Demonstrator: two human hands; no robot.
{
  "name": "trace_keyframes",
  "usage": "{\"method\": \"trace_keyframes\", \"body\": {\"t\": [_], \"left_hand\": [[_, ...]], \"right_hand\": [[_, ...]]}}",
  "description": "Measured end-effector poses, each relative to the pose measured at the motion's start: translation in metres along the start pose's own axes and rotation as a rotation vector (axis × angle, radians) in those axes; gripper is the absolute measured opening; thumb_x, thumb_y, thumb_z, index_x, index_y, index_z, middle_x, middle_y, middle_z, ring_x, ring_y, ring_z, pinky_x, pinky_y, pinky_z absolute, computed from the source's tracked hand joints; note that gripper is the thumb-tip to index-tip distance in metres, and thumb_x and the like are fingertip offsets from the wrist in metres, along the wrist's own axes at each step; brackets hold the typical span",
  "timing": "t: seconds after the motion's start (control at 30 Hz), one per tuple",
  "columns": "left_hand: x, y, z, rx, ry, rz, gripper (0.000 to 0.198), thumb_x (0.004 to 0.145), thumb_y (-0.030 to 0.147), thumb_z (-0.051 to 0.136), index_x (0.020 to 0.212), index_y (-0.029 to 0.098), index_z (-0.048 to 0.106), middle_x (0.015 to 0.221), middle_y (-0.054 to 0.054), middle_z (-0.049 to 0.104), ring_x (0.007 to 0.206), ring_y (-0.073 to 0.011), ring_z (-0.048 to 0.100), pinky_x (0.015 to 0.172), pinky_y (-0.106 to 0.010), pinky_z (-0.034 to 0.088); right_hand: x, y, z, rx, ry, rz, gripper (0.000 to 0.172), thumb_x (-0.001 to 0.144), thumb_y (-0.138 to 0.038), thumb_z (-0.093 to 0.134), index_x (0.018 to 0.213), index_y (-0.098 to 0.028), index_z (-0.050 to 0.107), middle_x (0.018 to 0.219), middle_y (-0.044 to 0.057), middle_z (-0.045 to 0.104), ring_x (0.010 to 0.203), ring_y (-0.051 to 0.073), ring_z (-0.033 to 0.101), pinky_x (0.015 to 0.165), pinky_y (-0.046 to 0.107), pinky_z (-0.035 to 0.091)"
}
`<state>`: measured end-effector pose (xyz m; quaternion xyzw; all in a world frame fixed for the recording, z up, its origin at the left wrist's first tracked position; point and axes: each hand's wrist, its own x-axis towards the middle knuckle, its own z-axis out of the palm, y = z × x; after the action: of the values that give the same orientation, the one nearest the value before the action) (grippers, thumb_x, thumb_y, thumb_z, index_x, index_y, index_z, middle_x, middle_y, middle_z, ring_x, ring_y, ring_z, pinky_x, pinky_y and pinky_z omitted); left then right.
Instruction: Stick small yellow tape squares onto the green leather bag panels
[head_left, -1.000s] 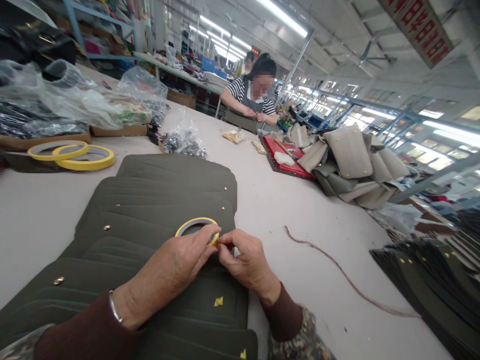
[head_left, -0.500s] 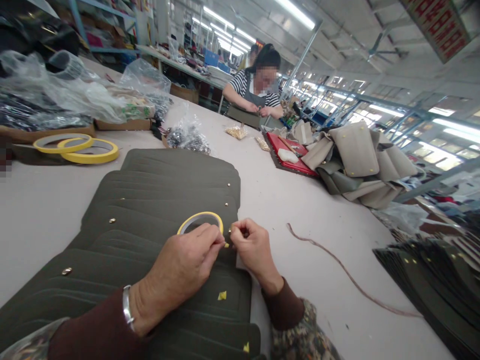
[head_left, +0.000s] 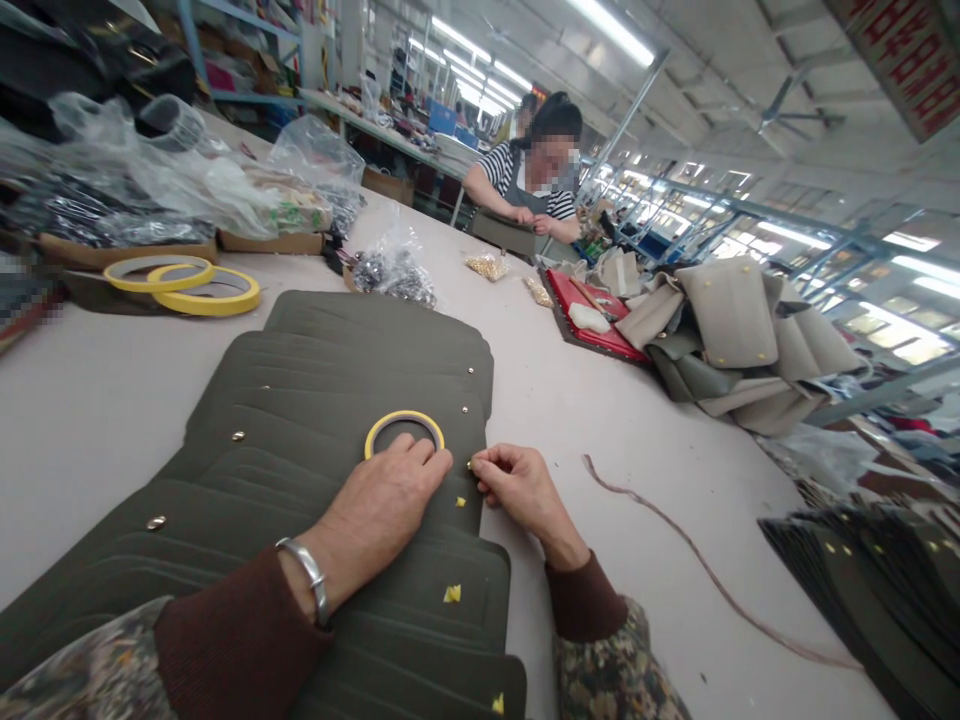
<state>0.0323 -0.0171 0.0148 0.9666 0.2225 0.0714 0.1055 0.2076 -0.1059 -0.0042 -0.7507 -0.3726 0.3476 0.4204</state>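
Observation:
A stack of dark olive panels [head_left: 330, 500] lies fanned out before me, with small gold studs [head_left: 238, 436] and bits of yellow tape [head_left: 451, 594] on it. My left hand [head_left: 390, 490] rests palm down on the panels, its curled fingers on the near side of a yellow tape roll [head_left: 405, 416]; the fingertips are partly hidden. At the right edge of the stack, my right hand [head_left: 517, 485] is closed in a pinch, thumb and forefinger at a small gold stud [head_left: 470, 465]. A small tape piece [head_left: 460, 501] sits just below that stud.
Two more tape rolls [head_left: 206, 300] lie at the left, near plastic bags [head_left: 172, 190]. A brown cord [head_left: 690, 550] runs along the right. Beige and olive bag pieces [head_left: 731, 315] are piled beyond, by a red panel [head_left: 592, 315]. A co-worker [head_left: 525, 190] works across the table.
My left hand has moved from beside the right fingertips back onto the tape roll, uncovering the small tape piece. My right hand stays at the panel edge. The view has shifted slightly.

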Motion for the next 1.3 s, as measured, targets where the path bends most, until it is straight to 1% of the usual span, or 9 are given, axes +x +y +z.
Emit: {"method": "trace_keyframes", "body": {"t": [0.27,0.43,0.5,0.57,0.7,0.8,0.97,1.17,1.3], "left_hand": [[-0.002,-0.001,0.001,-0.03,-0.012,-0.002,0.018,0.094,0.013,0.042,0.096,0.021,0.057,0.095,-0.005,0.061,0.092,-0.024,0.053,0.074,-0.036,0.05],[-0.002,-0.003,0.004,-0.042,0.015,0.0,0.019,0.095,0.013,0.041,0.097,0.022,0.057,0.096,-0.004,0.061,0.092,-0.0241,0.053,0.074,-0.036,0.05],[-0.002,-0.004,0.006,-0.05,0.023,0.007,0.018,0.095,0.014,0.04,0.097,0.022,0.057,0.096,-0.004,0.061,0.093,-0.0242,0.052,0.075,-0.037,0.049],[-0.002,-0.005,0.006,-0.054,0.025,0.018,0.018,0.096,0.015,0.04,0.097,0.021,0.056,0.096,-0.005,0.061,0.093,-0.0241,0.052,0.075,-0.037,0.049],[-0.003,-0.006,0.005,-0.048,0.023,0.035,0.018,0.096,0.016,0.039,0.096,0.021,0.056,0.096,-0.005,0.061,0.091,-0.0234,0.052,0.076,-0.037,0.048],[-0.005,-0.004,0.002,-0.051,0.014,0.049,0.017,0.096,0.017,0.04,0.096,0.021,0.056,0.095,-0.005,0.061,0.089,-0.0232,0.053,0.073,-0.036,0.048],[-0.011,-0.004,-0.003,-0.061,0.041,0.073,0.017,0.096,0.017,0.04,0.094,0.021,0.057,0.094,-0.005,0.061,0.088,-0.0229,0.053,0.074,-0.037,0.048],[-0.009,-0.014,-0.008,-0.116,0.162,0.039,0.021,0.096,0.017,0.04,0.098,0.02,0.061,0.097,-0.006,0.065,0.094,-0.0218,0.059,0.083,-0.037,0.05],[-0.009,-0.018,-0.005,-0.219,0.277,0.079,0.031,0.098,0.022,0.041,0.125,0.023,0.056,0.114,-0.005,0.069,0.103,-0.0187,0.064,0.091,-0.033,0.052]], "right_hand": [[0.003,-0.007,0.005,-0.348,0.075,-0.193,0.014,0.079,-0.021,0.058,0.072,-0.017,0.07,0.06,0.0,0.065,0.054,0.012,0.058,0.051,0.021,0.043],[-0.004,-0.003,0.003,-0.237,0.127,-0.114,0.02,0.081,-0.028,0.062,0.099,-0.018,0.063,0.051,-0.006,0.058,0.045,0.014,0.057,0.044,0.021,0.041],[-0.01,0.0,0.002,-0.145,0.138,-0.114,0.017,0.084,-0.032,0.06,0.095,-0.018,0.062,0.055,-0.004,0.061,0.046,0.014,0.058,0.043,0.022,0.043],[-0.015,0.003,0.003,-0.148,0.148,-0.191,0.014,0.086,-0.031,0.06,0.084,-0.018,0.065,0.062,-0.001,0.066,0.053,0.015,0.062,0.05,0.024,0.047],[-0.018,0.004,0.008,-0.428,0.219,-0.413,0.011,0.085,-0.022,0.063,0.078,-0.019,0.071,0.076,0.004,0.072,0.07,0.017,0.065,0.069,0.027,0.047],[-0.014,0.003,0.013,-0.552,0.236,-0.452,0.014,0.087,-0.019,0.06,0.079,-0.019,0.072,0.075,0.004,0.07,0.071,0.017,0.064,0.07,0.027,0.045],[-0.009,-0.004,0.013,-0.616,0.192,-0.455,0.014,0.085,-0.017,0.058,0.079,-0.02,0.071,0.069,0.001,0.065,0.064,0.014,0.059,0.066,0.024,0.042],[-0.013,-0.011,0.01,-0.545,0.1,-0.238,0.013,0.077,-0.017,0.06,0.067,-0.02,0.068,0.058,-0.002,0.063,0.053,0.012,0.054,0.054,0.022,0.036],[-0.011,-0.009,0.006,-0.336,0.072,-0.187,0.011,0.077,-0.021,0.062,0.072,-0.018,0.071,0.062,-0.001,0.066,0.055,0.013,0.057,0.053,0.022,0.038]]}}
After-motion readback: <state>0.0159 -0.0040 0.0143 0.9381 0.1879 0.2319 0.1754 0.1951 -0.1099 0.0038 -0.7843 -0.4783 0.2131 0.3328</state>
